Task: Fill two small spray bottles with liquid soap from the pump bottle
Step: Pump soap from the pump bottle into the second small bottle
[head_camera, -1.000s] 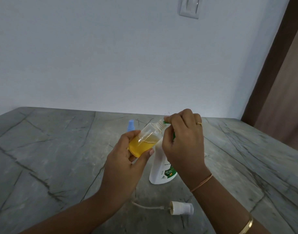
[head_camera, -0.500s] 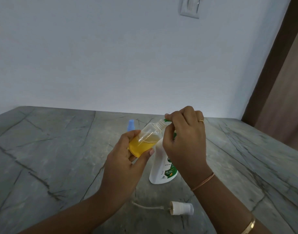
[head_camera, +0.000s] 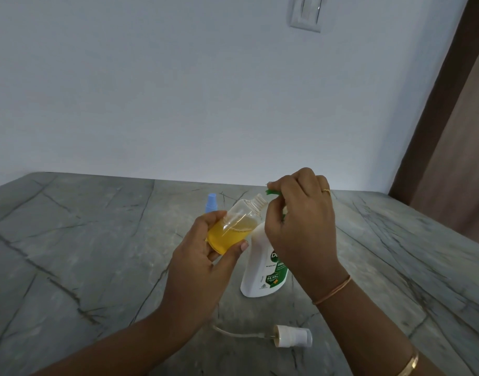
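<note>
Left hand is gripping the clear spray bottle, tilted, neck under the green pump nozzle; right hand is clenching on the pump bottle head. Roughly half full; next calls for more presses, neck aligned

One head-worn wide-angle view here, looking forward and slightly down from close above the counter, both forearms reaching in from the bottom edge, the wall filling the upper half straight ahead.
</note>
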Demonstrator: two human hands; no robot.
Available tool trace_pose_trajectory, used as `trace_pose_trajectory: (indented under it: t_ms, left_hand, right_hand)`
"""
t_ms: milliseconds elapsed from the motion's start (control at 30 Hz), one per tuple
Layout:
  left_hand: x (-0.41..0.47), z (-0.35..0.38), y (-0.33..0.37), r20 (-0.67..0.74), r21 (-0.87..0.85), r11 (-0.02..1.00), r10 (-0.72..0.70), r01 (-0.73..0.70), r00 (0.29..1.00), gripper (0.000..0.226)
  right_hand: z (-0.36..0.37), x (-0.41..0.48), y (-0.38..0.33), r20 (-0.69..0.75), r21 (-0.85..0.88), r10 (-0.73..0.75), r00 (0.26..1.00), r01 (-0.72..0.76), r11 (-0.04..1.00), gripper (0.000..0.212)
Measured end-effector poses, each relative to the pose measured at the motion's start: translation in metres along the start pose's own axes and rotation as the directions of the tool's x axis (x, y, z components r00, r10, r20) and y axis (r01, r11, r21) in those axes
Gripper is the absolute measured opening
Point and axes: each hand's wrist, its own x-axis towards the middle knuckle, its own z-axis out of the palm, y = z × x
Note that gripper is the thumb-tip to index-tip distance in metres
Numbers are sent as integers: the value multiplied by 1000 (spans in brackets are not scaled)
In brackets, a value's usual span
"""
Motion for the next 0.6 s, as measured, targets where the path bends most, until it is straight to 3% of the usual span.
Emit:
trace_pose_trajectory:
  t_ms: [600]
  left_hand:
    - [-2,-1,0,-2,3,1000,6,-6,1000,48]
  right_hand:
    - [6,-10,-2,-46,-2,-17,999,17,1000,25]
